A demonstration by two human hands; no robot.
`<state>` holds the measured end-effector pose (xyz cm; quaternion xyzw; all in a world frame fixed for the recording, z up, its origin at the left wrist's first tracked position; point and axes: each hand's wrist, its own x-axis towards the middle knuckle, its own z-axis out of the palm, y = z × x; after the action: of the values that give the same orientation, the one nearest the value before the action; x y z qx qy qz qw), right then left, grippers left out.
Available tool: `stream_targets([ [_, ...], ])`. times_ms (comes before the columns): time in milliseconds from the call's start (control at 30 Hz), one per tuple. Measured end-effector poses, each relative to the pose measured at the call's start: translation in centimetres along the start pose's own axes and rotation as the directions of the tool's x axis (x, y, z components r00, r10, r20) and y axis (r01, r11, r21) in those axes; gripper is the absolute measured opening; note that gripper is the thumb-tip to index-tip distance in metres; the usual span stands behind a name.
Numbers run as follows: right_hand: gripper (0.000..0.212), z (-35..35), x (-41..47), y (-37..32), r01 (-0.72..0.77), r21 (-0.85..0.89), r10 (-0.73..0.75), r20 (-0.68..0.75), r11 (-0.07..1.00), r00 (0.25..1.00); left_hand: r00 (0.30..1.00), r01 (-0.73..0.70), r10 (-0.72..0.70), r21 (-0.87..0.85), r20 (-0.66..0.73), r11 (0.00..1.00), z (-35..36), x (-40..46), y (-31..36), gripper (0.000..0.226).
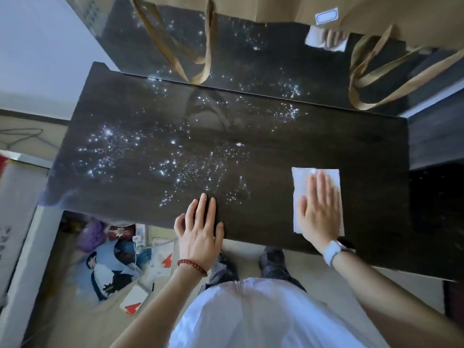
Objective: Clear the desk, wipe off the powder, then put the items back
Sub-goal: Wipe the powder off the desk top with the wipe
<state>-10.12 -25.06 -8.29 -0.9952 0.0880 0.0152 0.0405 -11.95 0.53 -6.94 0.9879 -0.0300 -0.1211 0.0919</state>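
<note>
A dark wooden desk (263,151) fills the middle of the head view. White powder (175,162) is scattered over its left and centre, with another patch at the back right. My right hand (319,209) lies flat with straight fingers on a white paper tissue (300,182) at the desk's right front. My left hand (200,229) rests flat on the front edge of the desk, fingers straight, holding nothing.
A glossy dark panel (251,59) stands behind the desk and mirrors the powder and the tissue. Brown paper bags (376,8) with ribbon handles hang over its top. On the floor at the left lie a printed cushion (110,270), cards and other items.
</note>
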Motion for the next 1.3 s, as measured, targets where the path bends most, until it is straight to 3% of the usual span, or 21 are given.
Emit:
stream_targets([
  [67, 0.056, -0.1, 0.4, -3.8, -0.291, 0.078, 0.293, -0.008, 0.953, 0.956, 0.996, -0.087, 0.087, 0.036, 0.002, 0.996, -0.3, -0.1, -1.4, 0.050],
  [133, 0.057, 0.4, 0.7, -9.2, -0.287, 0.116, 0.290, -0.006, 0.951, 0.957, 0.992, -0.129, 0.130, 0.058, -0.004, 0.990, -0.7, -0.2, -3.4, 0.049],
  [233, 0.056, 1.6, 0.0, -17.6, -0.046, 0.131, 0.049, -0.013, 0.990, 0.999, 0.996, -0.093, 0.094, 0.084, -0.009, 0.992, -1.1, -0.9, -7.2, 0.049],
  [333, 0.056, 1.8, -1.7, -22.8, 0.280, 0.143, -0.287, 0.035, 0.949, 0.957, 1.000, 0.008, -0.007, 0.081, -0.016, 0.997, -1.8, -1.4, -11.1, 0.052],
  [400, 0.056, 1.6, -2.5, -21.9, 0.470, 0.118, -0.479, 0.058, 0.875, 0.876, 0.997, 0.068, -0.066, 0.052, -0.026, 0.996, -2.3, -1.1, -12.9, 0.059],
  [467, 0.056, 1.6, -2.3, -18.5, 0.500, 0.086, -0.505, 0.055, 0.862, 0.861, 0.995, 0.098, -0.097, 0.025, -0.035, 0.995, -2.6, -0.3, -13.4, 0.064],
  [500, 0.056, 1.5, -2.1, -16.5, 0.427, 0.065, -0.430, 0.047, 0.902, 0.902, 0.994, 0.099, -0.099, 0.013, -0.036, 0.995, -2.6, 0.2, -13.3, 0.066],
  [600, 0.058, 1.0, -0.6, -11.4, 0.011, -0.001, -0.011, 0.023, 1.000, 1.000, 0.993, 0.108, -0.109, -0.023, -0.034, 0.994, -2.5, 1.1, -12.9, 0.068],
  [667, 0.063, 0.6, 1.4, -11.1, -0.246, 0.057, 0.243, 0.044, 0.968, 0.969, 0.994, 0.109, -0.109, -0.028, -0.028, 0.994, -2.4, 1.1, -12.9, 0.067],
  [733, 0.063, 0.7, 3.6, -13.9, -0.365, 0.120, 0.363, 0.040, 0.923, 0.931, 0.994, 0.106, -0.107, -0.031, -0.030, 0.994, -2.3, 1.0, -13.0, 0.067],
  [800, 0.059, 1.3, 4.6, -18.7, -0.227, 0.162, 0.228, 0.017, 0.960, 0.974, 0.994, 0.107, -0.108, -0.043, -0.021, 0.993, -2.2, 1.1, -13.2, 0.068],
  [867, 0.058, 2.0, 4.0, -23.4, 0.037, 0.131, -0.037, -0.003, 0.991, 0.999, 0.994, 0.110, -0.111, -0.060, -0.013, 0.992, -2.3, 1.2, -13.4, 0.068],
  [967, 0.057, 1.9, 2.6, -24.2, 0.437, 0.087, -0.443, 0.077, 0.895, 0.893, 0.994, 0.105, -0.107, -0.064, -0.031, 0.992, -2.7, 1.1, -13.5, 0.065],
  [1033, 0.057, 1.5, 3.4, -20.6, 0.540, 0.051, -0.543, 0.059, 0.840, 0.838, 0.992, 0.116, -0.119, -0.062, -0.040, 0.991, -3.0, 1.3, -13.3, 0.064],
  [1100, 0.058, 1.3, 4.4, -15.8, 0.405, 0.008, -0.405, 0.043, 0.914, 0.913, 0.990, 0.137, -0.138, -0.064, -0.017, 0.989, -3.2, 1.6, -12.7, 0.068],
  [1167, 0.061, 1.1, 5.7, -11.4, 0.117, -0.004, -0.117, 0.007, 0.993, 0.993, 0.988, 0.155, -0.156, -0.080, -0.009, 0.985, -3.3, 2.5, -11.9, 0.071],
  [1233, 0.064, 0.6, 7.1, -9.9, -0.196, 0.069, 0.196, 0.004, 0.978, 0.981, 0.987, 0.157, -0.158, -0.081, -0.004, 0.984, -3.6, 3.8, -11.1, 0.071],
  [1300, 0.062, 0.5, 8.9, -12.0, -0.388, 0.139, 0.390, 0.012, 0.911, 0.921, 0.987, 0.158, -0.158, -0.073, -0.002, 0.985, -4.0, 5.3, -10.4, 0.069],
])
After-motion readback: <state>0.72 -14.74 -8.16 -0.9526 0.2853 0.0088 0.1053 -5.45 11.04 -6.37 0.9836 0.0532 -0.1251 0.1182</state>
